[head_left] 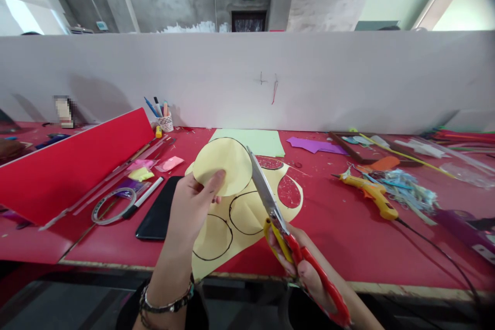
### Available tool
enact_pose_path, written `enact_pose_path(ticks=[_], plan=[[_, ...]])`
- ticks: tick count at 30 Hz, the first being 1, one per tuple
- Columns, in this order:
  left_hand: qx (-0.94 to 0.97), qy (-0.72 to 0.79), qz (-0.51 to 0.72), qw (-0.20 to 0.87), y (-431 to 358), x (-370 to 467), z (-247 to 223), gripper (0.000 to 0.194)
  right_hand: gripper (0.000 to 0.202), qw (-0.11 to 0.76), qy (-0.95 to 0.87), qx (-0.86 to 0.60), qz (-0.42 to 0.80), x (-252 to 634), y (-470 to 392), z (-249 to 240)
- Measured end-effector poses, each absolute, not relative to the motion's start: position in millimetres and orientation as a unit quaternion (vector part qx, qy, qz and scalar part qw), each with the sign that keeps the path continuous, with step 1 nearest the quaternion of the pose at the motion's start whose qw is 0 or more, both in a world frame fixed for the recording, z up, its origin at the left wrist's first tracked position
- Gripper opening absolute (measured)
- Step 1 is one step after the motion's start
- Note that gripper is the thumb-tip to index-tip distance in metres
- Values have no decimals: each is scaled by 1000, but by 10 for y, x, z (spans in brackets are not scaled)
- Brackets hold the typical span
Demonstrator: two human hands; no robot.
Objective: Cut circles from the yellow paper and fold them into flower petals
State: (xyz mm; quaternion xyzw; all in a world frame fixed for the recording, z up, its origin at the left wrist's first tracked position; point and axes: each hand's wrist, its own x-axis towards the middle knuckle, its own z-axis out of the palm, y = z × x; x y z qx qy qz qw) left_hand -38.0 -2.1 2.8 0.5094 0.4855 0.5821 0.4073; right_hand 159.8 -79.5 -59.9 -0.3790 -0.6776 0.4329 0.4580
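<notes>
Between the thumb and fingers of my left hand (197, 201) is a pale yellow paper circle (228, 165), with traces of a black line on its edge. My right hand (290, 252) grips scissors (266, 191) with red and yellow handles. Their blades look closed or nearly so, and the tip points up beside the circle's right edge. Below both hands lies a yellow paper sheet (247, 237) with black drawn circles and round cut-outs through which the red table shows. My left hand covers part of the sheet.
A black phone-like slab (158, 211), a tape roll (114, 206) and a white marker (143, 197) lie at left, near a red board (81, 165). Behind are pale green paper (251, 139) and a pen cup (165, 122). At right are purple paper (317, 145) and a corded yellow glue gun (367, 191).
</notes>
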Motion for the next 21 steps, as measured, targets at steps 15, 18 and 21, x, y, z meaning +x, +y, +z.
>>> enact_pose_path(ticks=[15, 18, 21], plan=[[534, 522, 571, 341, -104, -387, 103, 18, 51, 465, -666, -362, 458, 1579, -788, -640], [534, 524, 568, 343, -114, -378, 108, 18, 49, 470, -661, -358, 463, 1566, -796, -615], [536, 514, 572, 347, -116, -372, 115, 18, 50, 462, -660, -354, 475, 1547, -791, -587]])
